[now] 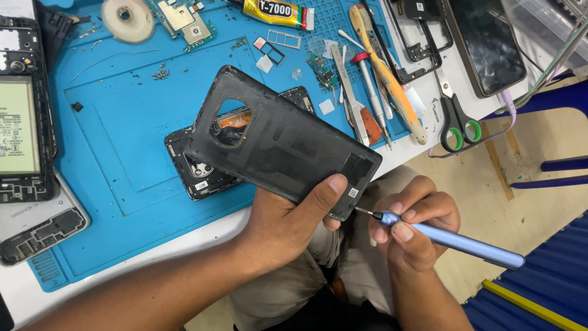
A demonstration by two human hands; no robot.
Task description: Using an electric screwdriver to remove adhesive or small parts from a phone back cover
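Observation:
My left hand [288, 220] grips a black phone back cover [278, 138] by its lower edge, thumb on its inner face. The cover is tilted, with a large camera cutout near its top. Under it lies another dark phone body [199, 175] on the blue mat. My right hand [413, 224] holds a blue pen-shaped screwdriver [456, 242], its thin tip touching the cover's lower right corner.
A blue work mat [116, 122] covers the white table. On it lie an opened phone with battery [21, 122], a circuit board [184, 21], a glue tube [275, 10], a tape roll [127, 18], tweezers and brushes [373, 79], green-handled scissors [456, 119], a phone screen [487, 43] and small screws.

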